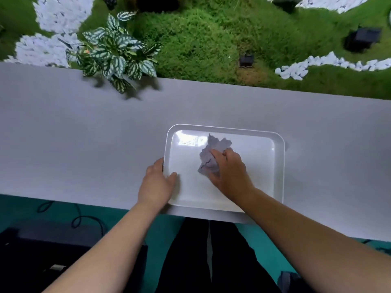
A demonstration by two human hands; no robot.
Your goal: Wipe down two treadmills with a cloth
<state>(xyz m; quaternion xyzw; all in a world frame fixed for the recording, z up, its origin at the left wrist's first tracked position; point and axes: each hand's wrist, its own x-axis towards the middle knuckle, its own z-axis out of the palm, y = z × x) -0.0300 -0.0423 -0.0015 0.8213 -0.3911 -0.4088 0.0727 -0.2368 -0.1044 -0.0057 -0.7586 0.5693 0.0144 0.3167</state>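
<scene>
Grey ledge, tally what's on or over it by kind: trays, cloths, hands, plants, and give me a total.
white tray: 1
grey cloth: 1
hands: 2 (left hand, right hand)
leafy plant: 1
Total: 5

Grey cloth (212, 154), white tray (279, 166), green-white striped leaves (115, 51)

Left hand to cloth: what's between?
Head view: only bare tray floor. The left hand grips the tray's left rim; the right hand holds the cloth.
</scene>
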